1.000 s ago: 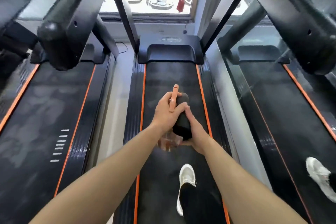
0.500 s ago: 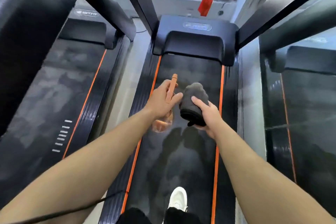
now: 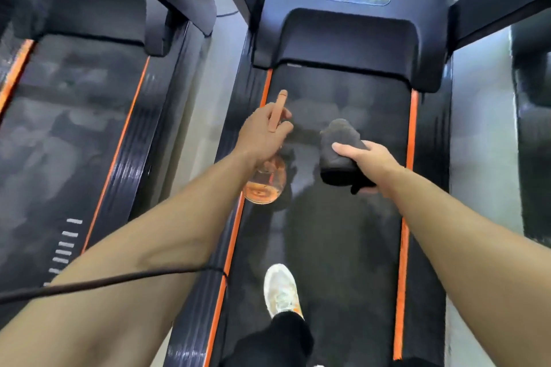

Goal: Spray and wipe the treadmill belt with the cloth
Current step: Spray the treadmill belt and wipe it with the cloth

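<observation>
The treadmill belt (image 3: 343,232) runs up the middle of the view, dark and smudged, edged by an orange stripe on each side and ending at the black motor cover (image 3: 351,39). A second treadmill (image 3: 68,128) lies alongside to the left. A person stands on the middle belt with one white sneaker (image 3: 281,290) planted near its left stripe. Both bare arms reach forward over the belt. The right hand (image 3: 369,161) grips a folded dark grey cloth (image 3: 340,152), thumb across its top, held above the belt's centre. Just beside it, the left hand (image 3: 262,134) is wrapped round the neck of a clear spray bottle (image 3: 265,182) with orange liquid, whose orange nozzle (image 3: 278,110) points towards the motor cover. A thin black cable (image 3: 104,283) crosses the left forearm.
</observation>
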`<action>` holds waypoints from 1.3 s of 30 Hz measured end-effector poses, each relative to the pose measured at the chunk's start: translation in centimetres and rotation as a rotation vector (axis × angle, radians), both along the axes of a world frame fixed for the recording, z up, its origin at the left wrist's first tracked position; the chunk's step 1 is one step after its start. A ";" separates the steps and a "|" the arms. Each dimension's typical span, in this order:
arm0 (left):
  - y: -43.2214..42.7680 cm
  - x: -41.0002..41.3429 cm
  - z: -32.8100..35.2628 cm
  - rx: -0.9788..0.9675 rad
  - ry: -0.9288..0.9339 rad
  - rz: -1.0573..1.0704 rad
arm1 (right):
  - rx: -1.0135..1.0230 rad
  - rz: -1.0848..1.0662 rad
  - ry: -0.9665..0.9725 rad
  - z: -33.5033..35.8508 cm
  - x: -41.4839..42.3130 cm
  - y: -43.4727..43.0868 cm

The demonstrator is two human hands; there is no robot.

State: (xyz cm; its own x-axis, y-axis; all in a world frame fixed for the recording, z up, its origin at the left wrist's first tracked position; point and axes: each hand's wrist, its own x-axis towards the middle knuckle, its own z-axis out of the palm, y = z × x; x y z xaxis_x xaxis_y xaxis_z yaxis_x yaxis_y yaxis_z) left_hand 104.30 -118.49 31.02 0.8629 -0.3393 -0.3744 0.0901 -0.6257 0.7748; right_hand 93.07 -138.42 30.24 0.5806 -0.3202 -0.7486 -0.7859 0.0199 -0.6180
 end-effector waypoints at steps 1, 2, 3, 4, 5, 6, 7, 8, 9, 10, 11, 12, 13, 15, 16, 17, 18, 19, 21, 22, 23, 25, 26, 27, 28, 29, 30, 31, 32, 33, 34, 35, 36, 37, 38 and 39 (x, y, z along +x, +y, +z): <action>-0.6 1.5 -2.0 -0.031 0.035 0.029 | -0.044 0.018 -0.022 -2.1 1.5 -0.7; -1.2 3.1 -4.1 -0.059 0.071 0.055 | -0.098 0.036 -0.045 -4.4 3.0 -1.5; -1.9 4.5 -6.2 -0.092 0.094 0.077 | -0.161 0.067 -0.057 -6.6 4.6 -2.4; -2.7 5.8 -8.3 -0.115 0.105 0.092 | -0.231 0.118 -0.054 -9.1 6.1 -3.4; -3.6 7.0 -10.5 -0.132 0.109 0.100 | -0.302 0.182 -0.042 -11.5 7.6 -4.5; -4.5 8.1 -12.6 -0.140 0.122 0.101 | -0.367 0.256 -0.020 -13.8 9.1 -5.7; -5.5 9.2 -14.6 -0.152 0.150 0.095 | -0.417 0.334 0.006 -16.0 10.6 -6.9; -6.4 10.4 -16.7 -0.175 0.186 0.083 | -0.468 0.415 0.028 -18.0 12.1 -8.1; -7.2 11.6 -18.9 -0.209 0.222 0.066 | -0.536 0.497 0.044 -20.0 13.7 -9.3; -7.8 12.6 -20.9 -0.251 0.255 0.055 | -0.629 0.567 0.040 -21.8 15.1 -10.4; -8.5 13.6 -22.9 -0.287 0.282 0.050 | -0.746 0.606 0.014 -23.7 16.4 -11.6; -9.1 14.7 -24.8 -0.309 0.301 0.054 | -0.868 0.610 -0.035 -25.6 17.5 -12.9; -9.6 15.6 -26.4 -0.317 0.312 0.062 | -0.970 0.582 -0.095 -27.2 18.2 -14.2; -10.5 17.3 -29.5 -0.303 0.339 0.096 | -1.055 0.453 -0.205 -31.1 19.2 -16.5; -10.9 18.3 -30.8 -0.294 0.346 0.114 | -1.059 0.403 -0.241 -33.1 19.7 -17.4; -11.3 19.3 -31.9 -0.270 0.343 0.122 | -1.048 0.386 -0.260 -35.2 19.9 -18.2; -11.6 20.3 -33.0 -0.239 0.333 0.114 | -1.046 0.407 -0.256 -37.3 20.0 -18.7; -11.9 21.2 -33.8 -0.208 0.321 0.107 | -1.060 0.447 -0.244 -39.3 20.0 -18.8; -12.3 22.9 -35.2 -0.173 0.300 0.125 | -1.123 0.465 -0.209 -42.6 19.8 -18.3; -12.4 23.7 -35.8 -0.171 0.298 0.147 | -1.147 0.437 -0.213 -43.7 19.7 -18.1; -12.4 24.3 -36.3 -0.172 0.303 0.167 | -1.161 0.405 -0.230 -44.3 19.8 -17.9; -12.5 25.2 -36.9 -0.172 0.326 0.181 | -1.175 0.376 -0.237 -44.8 20.0 -17.9; -12.6 25.4 -37.0 -0.172 0.348 0.182 | -1.189 0.377 -0.230 -44.8 19.9 -18.0; -12.6 25.6 -37.0 -0.169 0.368 0.190 | -1.197 0.371 -0.233 -44.8 19.8 -18.0; -12.7 25.6 -36.8 -0.160 0.386 0.187 | -1.201 0.365 -0.243 -44.8 19.8 -17.9; -12.8 25.5 -36.7 -0.150 0.397 0.176 | -1.205 0.363 -0.253 -44.7 19.9 -17.9; -12.9 25.3 -36.7 -0.142 0.409 0.161 | -1.213 0.362 -0.258 -44.7 20.0 -17.9; -13.0 25.2 -36.8 -0.133 0.415 0.147 | -1.220 0.357 -0.264 -44.8 20.0 -17.8; -13.1 25.1 -36.8 -0.130 0.419 0.143 | -1.225 0.351 -0.267 -44.8 20.0 -17.8; -13.3 24.9 -36.7 -0.133 0.424 0.145 | -1.231 0.348 -0.272 -44.9 20.0 -17.9; -13.3 24.8 -36.6 -0.137 0.424 0.155 | -1.238 0.347 -0.280 -44.9 20.0 -18.0; -13.4 24.8 -36.5 -0.142 0.423 0.165 | -1.243 0.346 -0.288 -45.0 20.0 -18.0; -13.4 24.7 -36.5 -0.142 0.420 0.172 | -1.246 0.346 -0.293 -45.1 19.9 -18.0; -13.4 24.6 -36.4 -0.140 0.414 0.177 | -1.249 0.347 -0.299 -45.2 19.9 -18.1; -13.4 24.5 -36.4 -0.133 0.405 0.179 | -1.249 0.347 -0.306 -45.3 19.9 -18.2; -13.5 24.4 -36.4 -0.114 0.395 0.179 | -1.250 0.344 -0.312 -45.4 19.8 -18.3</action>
